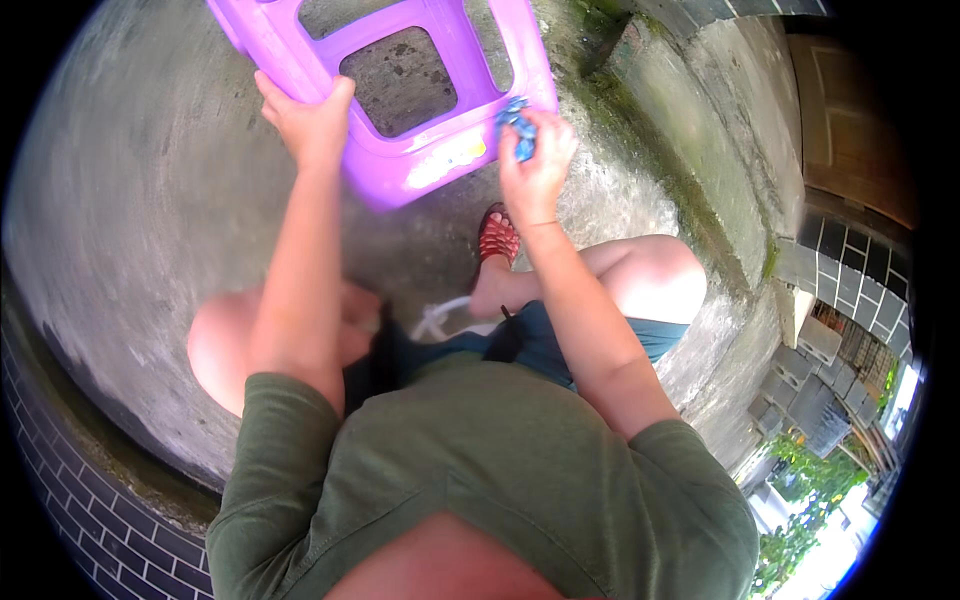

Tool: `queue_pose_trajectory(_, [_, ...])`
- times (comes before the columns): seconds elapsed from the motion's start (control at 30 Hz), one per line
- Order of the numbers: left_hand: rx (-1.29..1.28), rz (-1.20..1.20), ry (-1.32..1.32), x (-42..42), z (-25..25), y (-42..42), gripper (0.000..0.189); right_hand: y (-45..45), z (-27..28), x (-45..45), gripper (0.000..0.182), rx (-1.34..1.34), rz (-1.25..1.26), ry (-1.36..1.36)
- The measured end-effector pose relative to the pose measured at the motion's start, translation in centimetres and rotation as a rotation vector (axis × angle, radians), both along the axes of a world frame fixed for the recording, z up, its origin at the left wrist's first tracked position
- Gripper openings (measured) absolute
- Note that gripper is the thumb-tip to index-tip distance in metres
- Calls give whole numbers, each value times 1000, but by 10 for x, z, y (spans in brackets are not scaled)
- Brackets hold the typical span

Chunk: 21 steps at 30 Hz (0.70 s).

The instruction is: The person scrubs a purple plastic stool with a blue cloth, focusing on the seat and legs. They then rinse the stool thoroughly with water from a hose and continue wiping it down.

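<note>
A purple plastic stool (375, 159) is tilted before me, its open frame and cut-out sides showing and its top end cut off by the picture's edge. My left hand (309, 124) grips its left side, thumb over the rim. In my right hand (536, 169) is a crumpled blue cloth or scrubber (519, 127), pressed to the stool's near right corner. Between the two hands, a bright label (448, 161) with some yellow sits on the stool's near face. Glare and blur hide its details.
Stained concrete ground (172, 165) spreads around me. Along the right runs a mossy concrete step (675, 127), with a wooden door (847, 120) beyond. Grey blocks (810, 382) are stacked farther off. Dark brick-patterned tiling (127, 532) borders the lower left. My red sandal (499, 238) is below the stool.
</note>
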<state>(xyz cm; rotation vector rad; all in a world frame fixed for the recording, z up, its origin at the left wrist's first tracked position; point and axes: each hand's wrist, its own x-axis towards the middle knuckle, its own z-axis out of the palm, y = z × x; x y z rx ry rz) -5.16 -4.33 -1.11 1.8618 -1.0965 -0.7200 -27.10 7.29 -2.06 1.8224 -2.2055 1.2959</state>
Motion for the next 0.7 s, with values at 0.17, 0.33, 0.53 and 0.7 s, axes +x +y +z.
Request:
queue_pose_trajectory(0.17, [-17, -14, 30, -3, 3, 1, 114, 39, 11, 61, 39, 138, 328, -74])
queue_pose_trajectory(0.33, [-109, -88, 9, 12, -2, 1, 115, 6, 26, 29, 36, 152, 239, 156])
queue_pose_trajectory(0.53, [-178, -193, 53, 51, -10, -6, 111, -67, 40, -35, 29, 136, 54, -7])
queue_pose_trajectory(0.7, [-154, -122, -178, 65, -6, 6, 105, -21, 40, -7, 31, 100, 172, -199])
